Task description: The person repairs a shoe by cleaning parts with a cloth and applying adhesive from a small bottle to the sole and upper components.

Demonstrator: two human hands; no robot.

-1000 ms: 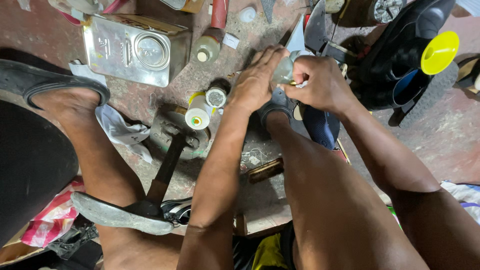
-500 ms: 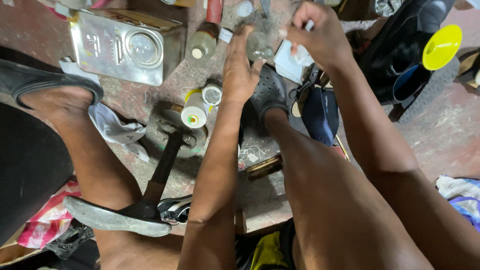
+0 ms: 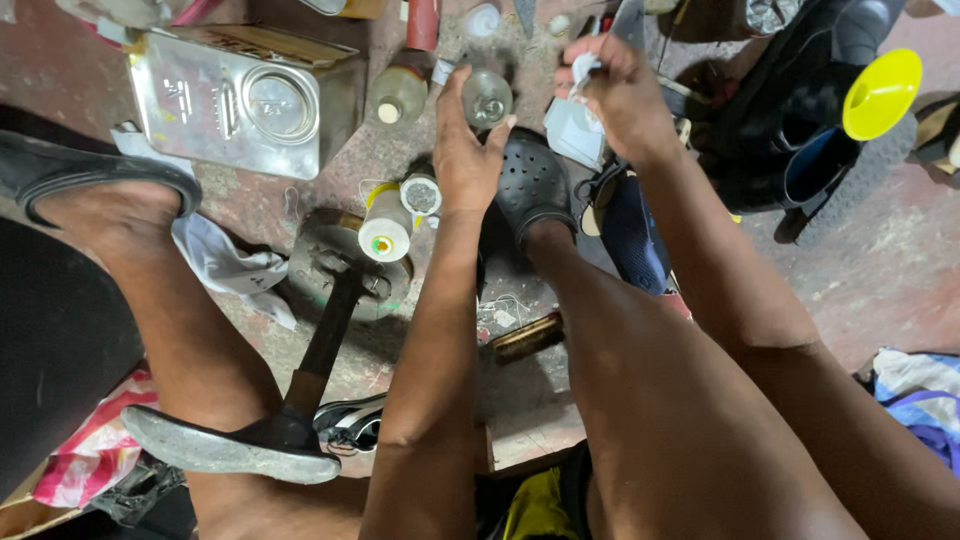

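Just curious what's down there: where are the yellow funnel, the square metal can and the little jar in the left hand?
yellow funnel (image 3: 882,93), head view, inside of its bowl.
square metal can (image 3: 235,100), head view, top face.
small jar (image 3: 487,98), head view, its side.

left hand (image 3: 462,150) grips small bottle (image 3: 487,97) | right hand (image 3: 618,88) pinches white cloth (image 3: 584,68) | metal tin (image 3: 240,95) beside
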